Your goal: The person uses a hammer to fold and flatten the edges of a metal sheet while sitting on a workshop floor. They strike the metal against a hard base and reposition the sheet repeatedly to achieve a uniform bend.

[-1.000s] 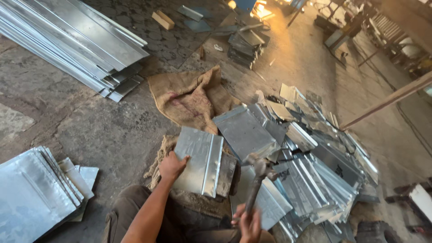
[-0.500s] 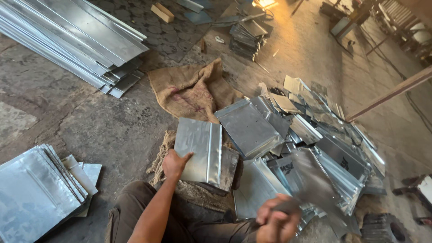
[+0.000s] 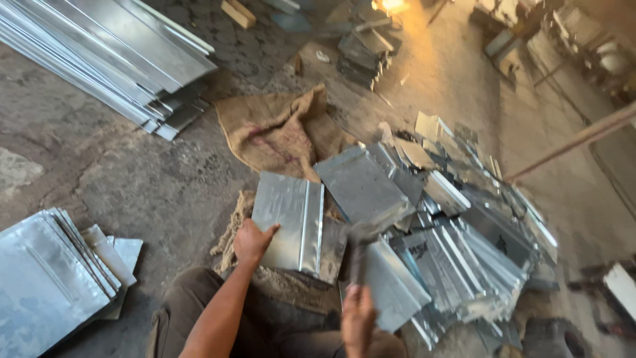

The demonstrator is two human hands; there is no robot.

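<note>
Item one: folded sheet-metal panel [image 3: 289, 222], rectangular, bright galvanised grey with a faint mottled sheen and a raised seam running along its right side. We see it lying flat on frayed burlap [image 3: 233, 229] just in front of the person's knees, at the centre of the view.

Item two: left hand [image 3: 252, 242]. We note the palm pressed on the panel's lower left corner, fingers wrapped over its edge and thumb laid across the face, pinning it down.

Item three: right hand [image 3: 358, 316], fist closed around the handle of a hammer [image 3: 358, 255]. The tool is motion-blurred; its dark head sits near the panel's right edge, and we cannot tell whether it touches the metal.

Item four: heap of similar folded panels [image 3: 457, 265], to the right of the worked piece, overlapping at mixed angles, edges sharp, surfaces dull to glossy.

Item five: stack of flat sheets [image 3: 46, 285], lower left, fanned slightly, corners rounded.

Item six: bundle of long metal strips [image 3: 112, 56], upper left, laid parallel, narrow and straight.

Item seven: crumpled burlap sack [image 3: 281, 129], coarse brown weave, beyond the panel on the rough, cracked concrete floor [image 3: 119, 179].

Item eight: slanting pole [image 3: 573, 142], reddish, at the right edge.
</note>
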